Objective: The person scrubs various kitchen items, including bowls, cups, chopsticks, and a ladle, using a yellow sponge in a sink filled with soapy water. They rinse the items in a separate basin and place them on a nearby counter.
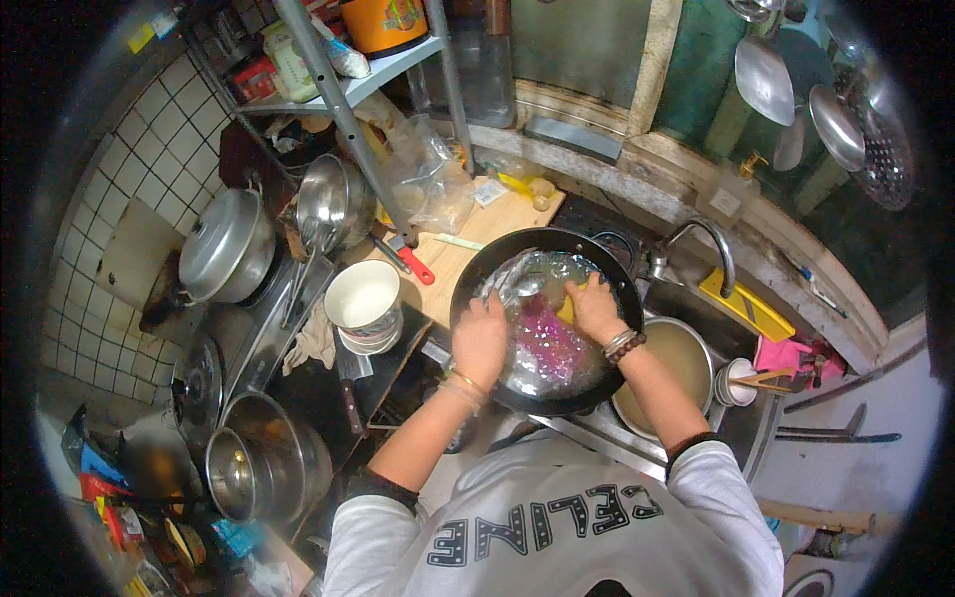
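A large dark wok (633,351) holds soapy water, with a pink cloth (548,347) lying in it. My right hand (595,310), with bracelets on the wrist, presses a yellow sponge (566,310) in the water at the wok's right part. My left hand (480,336) is at the left part of the wok, its fingertips beside a shiny metal utensil (527,285) partly under the suds; whether it grips this cannot be told. Right of the wok, under my right forearm, stands a metal basin of cloudy water (675,358).
A curved faucet (701,227) rises behind the basin. Stacked bowls (363,295), a cleaver (354,388) and a red-handled tool (416,266) lie to the left. Small bowls with chopsticks (735,382) stand at the right. A shelf post (351,127) meets the wooden board (440,272).
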A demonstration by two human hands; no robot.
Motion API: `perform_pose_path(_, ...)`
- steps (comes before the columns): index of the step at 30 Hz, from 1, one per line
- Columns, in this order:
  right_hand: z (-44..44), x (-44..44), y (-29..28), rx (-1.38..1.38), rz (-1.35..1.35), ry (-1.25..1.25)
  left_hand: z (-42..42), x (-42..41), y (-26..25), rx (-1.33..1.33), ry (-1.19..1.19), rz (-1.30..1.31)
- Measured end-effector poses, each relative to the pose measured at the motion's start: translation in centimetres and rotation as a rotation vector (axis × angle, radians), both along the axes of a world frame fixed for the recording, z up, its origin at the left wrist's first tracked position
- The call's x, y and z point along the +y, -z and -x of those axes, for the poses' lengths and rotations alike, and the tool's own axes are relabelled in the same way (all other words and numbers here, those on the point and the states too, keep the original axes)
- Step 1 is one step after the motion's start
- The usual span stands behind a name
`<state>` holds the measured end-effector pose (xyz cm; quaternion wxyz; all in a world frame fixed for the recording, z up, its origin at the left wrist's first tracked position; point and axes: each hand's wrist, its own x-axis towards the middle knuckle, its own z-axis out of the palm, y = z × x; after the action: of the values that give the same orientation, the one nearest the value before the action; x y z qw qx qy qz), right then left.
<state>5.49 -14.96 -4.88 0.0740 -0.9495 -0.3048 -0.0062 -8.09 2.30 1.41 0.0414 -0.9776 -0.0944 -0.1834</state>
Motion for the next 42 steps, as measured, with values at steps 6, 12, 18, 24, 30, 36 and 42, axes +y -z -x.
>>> perform_pose_path(6,-2.5,-2.0,4.4,0.404,-0.580,0.072,-0.6,-0.4,0.4,-0.052,0.013,-0.234)
perform_pose_path(12,-0.6,-1.6,-2.7,1.418,-1.623,0.057,-2.0,-1.4,1.2,-0.048,-0.064,-0.310)
perform_pose_path(18,2.1,4.5,-2.5,0.699,-1.339,0.153,-3.1,-3.5,1.3,-0.085,0.003,-0.304)
perform_pose_path(24,0.1,4.5,-0.9,0.544,-1.261,0.376,-2.8,-3.0,1.3,-0.021,0.020,-0.094)
perform_pose_path(30,-0.4,1.4,-1.4,1.302,-1.707,0.344,-3.7,-0.6,3.7,0.094,0.054,1.069)
perform_pose_path(36,1.8,3.4,-0.9,1.473,-1.655,0.071,-3.8,-2.3,2.9,0.270,0.022,1.932)
perform_pose_path(42,1.2,3.6,-1.9,1.589,-1.377,0.191,-3.6,-3.1,1.8,0.344,0.069,2.016)
